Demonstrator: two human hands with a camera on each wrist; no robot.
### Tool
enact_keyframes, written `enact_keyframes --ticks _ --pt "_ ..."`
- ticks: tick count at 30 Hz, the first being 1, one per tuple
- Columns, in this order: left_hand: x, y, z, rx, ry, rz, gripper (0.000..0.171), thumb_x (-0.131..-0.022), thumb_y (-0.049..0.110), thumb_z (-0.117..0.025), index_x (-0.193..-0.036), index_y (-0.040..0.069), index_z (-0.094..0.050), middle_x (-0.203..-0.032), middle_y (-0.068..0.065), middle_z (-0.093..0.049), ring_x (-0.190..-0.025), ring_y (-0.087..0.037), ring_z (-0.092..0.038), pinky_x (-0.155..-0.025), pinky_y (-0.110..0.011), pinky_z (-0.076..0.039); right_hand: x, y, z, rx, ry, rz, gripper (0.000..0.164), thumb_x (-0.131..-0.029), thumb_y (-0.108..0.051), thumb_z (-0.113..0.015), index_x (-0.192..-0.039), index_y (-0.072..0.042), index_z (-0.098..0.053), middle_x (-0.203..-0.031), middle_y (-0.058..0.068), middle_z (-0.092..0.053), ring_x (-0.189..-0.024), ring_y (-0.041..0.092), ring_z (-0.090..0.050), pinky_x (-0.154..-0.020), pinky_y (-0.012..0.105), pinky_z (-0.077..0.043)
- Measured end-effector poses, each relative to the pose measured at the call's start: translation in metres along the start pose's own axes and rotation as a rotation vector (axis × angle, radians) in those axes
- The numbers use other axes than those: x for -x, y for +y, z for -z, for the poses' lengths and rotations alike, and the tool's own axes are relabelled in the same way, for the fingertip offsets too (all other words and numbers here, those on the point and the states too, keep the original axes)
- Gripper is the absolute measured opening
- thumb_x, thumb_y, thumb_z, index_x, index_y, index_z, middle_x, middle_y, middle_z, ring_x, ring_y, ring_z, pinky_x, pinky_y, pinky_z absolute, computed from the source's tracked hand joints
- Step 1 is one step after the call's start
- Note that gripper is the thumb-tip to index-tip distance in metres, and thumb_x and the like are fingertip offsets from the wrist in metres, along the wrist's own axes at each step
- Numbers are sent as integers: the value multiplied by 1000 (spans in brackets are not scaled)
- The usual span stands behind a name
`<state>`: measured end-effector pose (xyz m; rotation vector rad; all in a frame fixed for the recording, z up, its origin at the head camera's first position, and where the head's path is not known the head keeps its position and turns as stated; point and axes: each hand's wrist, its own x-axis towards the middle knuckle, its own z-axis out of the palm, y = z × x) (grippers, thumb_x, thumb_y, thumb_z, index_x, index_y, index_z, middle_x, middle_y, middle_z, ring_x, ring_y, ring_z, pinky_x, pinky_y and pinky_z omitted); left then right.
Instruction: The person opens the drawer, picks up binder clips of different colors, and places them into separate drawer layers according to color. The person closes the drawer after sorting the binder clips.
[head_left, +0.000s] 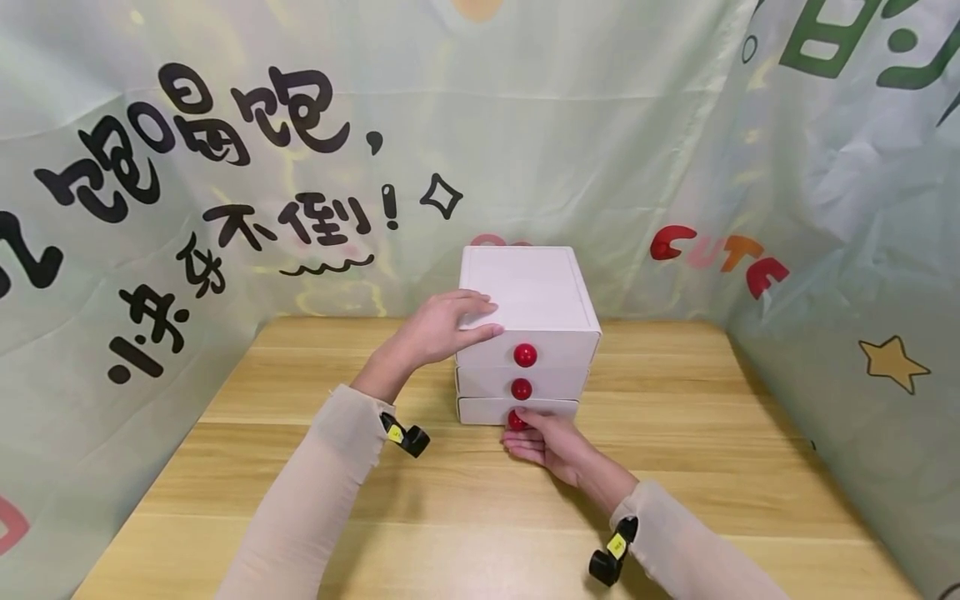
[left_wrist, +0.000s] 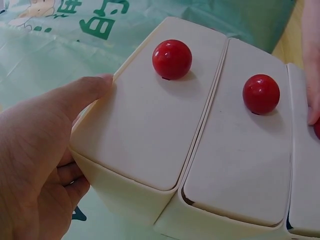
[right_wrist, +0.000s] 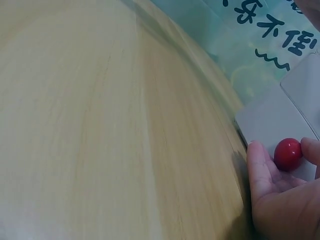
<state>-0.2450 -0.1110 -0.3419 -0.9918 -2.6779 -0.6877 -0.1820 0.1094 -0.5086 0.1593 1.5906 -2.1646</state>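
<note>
A white box of three stacked drawers (head_left: pixel 528 287) stands on the table, each drawer front bearing a round red knob. My left hand (head_left: pixel 438 327) rests on the box's upper left edge, fingers on the top and thumb along the front edge. The top knob (left_wrist: pixel 172 59) and middle knob (left_wrist: pixel 261 94) are untouched in the left wrist view. Low at the front, my right hand (head_left: pixel 557 446) pinches the bottom knob (right_wrist: pixel 288 154), thumb on one side and fingers beneath. All drawers look closed.
The box stands on a wooden table (head_left: pixel 315 467), toward its back edge. Behind it and to the right hangs a pale green printed cloth (head_left: pixel 585 125) with lettering and a star. A small black camera is strapped to each sleeve cuff.
</note>
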Motion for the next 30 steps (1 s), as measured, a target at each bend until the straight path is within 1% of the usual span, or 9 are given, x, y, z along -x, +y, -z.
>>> enact_keyframes --ticks 8,10,12,15,19,23,26,28,30 --pt "0 1 -1 -7 -11 -1 51 -93 51 -61 -127 13 -67 -136 -6 -58 -130 -22 -49 -110 -38 -36 0 2 -5 -105 50 -12 41 -98 -22 -60 -124 9 -51 -106 27 -67 -99 33 -68 -89 42 -53" --pt "-1 1 -1 -8 -12 2 51 -93 50 -61 -126 12 -67 -136 -6 -58 -130 -22 -49 -110 -39 -36 0 2 -6 -103 48 -13 41 -98 -22 -60 -124 9 -51 -107 27 -67 -99 33 -68 -90 41 -53" --pt "-1 0 -1 -8 -8 3 50 -93 50 -61 -126 12 -67 -136 -6 -58 -130 -23 -49 -110 -39 -36 0 0 -6 -77 36 -12 43 -98 -24 -60 -125 9 -50 -108 28 -66 -99 33 -69 -89 41 -53" --pt "-2 -1 -3 -6 5 4 50 -93 49 -61 -126 12 -67 -136 -7 -58 -130 -23 -49 -110 -39 -35 1 -3 -3 13 15 -13 45 -98 -26 -60 -125 9 -49 -109 28 -66 -96 32 -69 -88 41 -54" --pt "-1 -4 -8 6 30 2 51 -94 50 -60 -127 12 -66 -137 -6 -57 -133 -23 -45 -112 -40 -33 6 -8 3 198 -19 2 47 -99 -29 -58 -125 9 -50 -108 26 -66 -90 30 -70 -84 39 -56" --pt "2 -8 -11 23 60 -10 49 -94 48 -61 -127 11 -66 -137 -4 -57 -137 -22 -40 -113 -39 -30 12 -14 11 360 -49 38 50 -100 -29 -57 -125 13 -50 -107 26 -67 -90 30 -68 -84 39 -57" --pt "6 -10 -10 42 91 -20 46 -94 45 -63 -126 11 -66 -137 -4 -57 -134 -22 -43 -112 -39 -32 17 -20 18 442 -63 75 51 -100 -29 -56 -124 16 -50 -110 27 -65 -94 33 -67 -86 41 -56" --pt "11 -12 -7 52 104 -14 46 -94 44 -63 -127 12 -65 -137 -4 -56 -133 -22 -44 -112 -40 -33 22 -25 23 488 -61 101 49 -100 -27 -56 -124 16 -51 -111 28 -65 -96 34 -66 -87 43 -55" --pt "16 -13 -4 55 113 -9 46 -94 43 -63 -129 13 -63 -138 -4 -55 -131 -22 -46 -111 -41 -34 26 -30 28 555 -52 129 46 -100 -25 -57 -123 15 -54 -107 25 -66 -93 30 -66 -85 41 -56"
